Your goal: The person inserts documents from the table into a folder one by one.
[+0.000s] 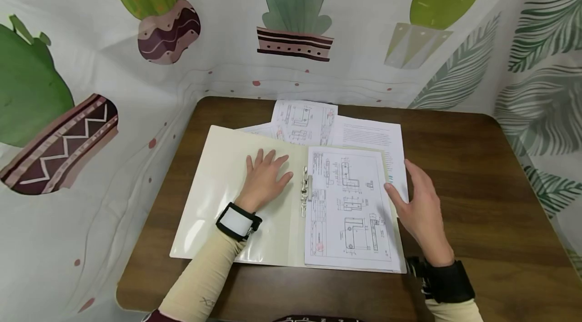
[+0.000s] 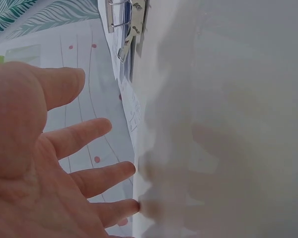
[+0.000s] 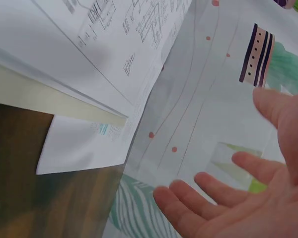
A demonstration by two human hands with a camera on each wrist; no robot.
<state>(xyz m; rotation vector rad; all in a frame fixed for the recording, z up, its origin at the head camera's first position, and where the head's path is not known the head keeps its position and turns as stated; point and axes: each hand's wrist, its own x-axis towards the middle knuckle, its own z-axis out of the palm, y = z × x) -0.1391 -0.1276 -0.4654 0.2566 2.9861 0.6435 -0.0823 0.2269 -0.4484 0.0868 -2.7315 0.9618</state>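
Observation:
An open cream folder (image 1: 213, 195) lies on the brown table (image 1: 482, 185). My left hand (image 1: 265, 178) rests flat on its left inside cover, fingers spread; the left wrist view shows straight fingers (image 2: 84, 136) against the cover (image 2: 223, 124). A metal clip (image 1: 305, 191) runs down the spine. A sheet with technical drawings (image 1: 347, 205) lies on the folder's right half. My right hand (image 1: 420, 200) hovers open at that sheet's right edge, thumb near the paper. The right wrist view shows the open palm (image 3: 248, 198) apart from the drawing sheet (image 3: 89, 54).
More loose sheets lie behind the folder: a drawing page (image 1: 303, 122) and a text page (image 1: 370, 135). A cactus-print cloth (image 1: 295, 18) walls the table at the back and both sides. Bare table shows at the right and front.

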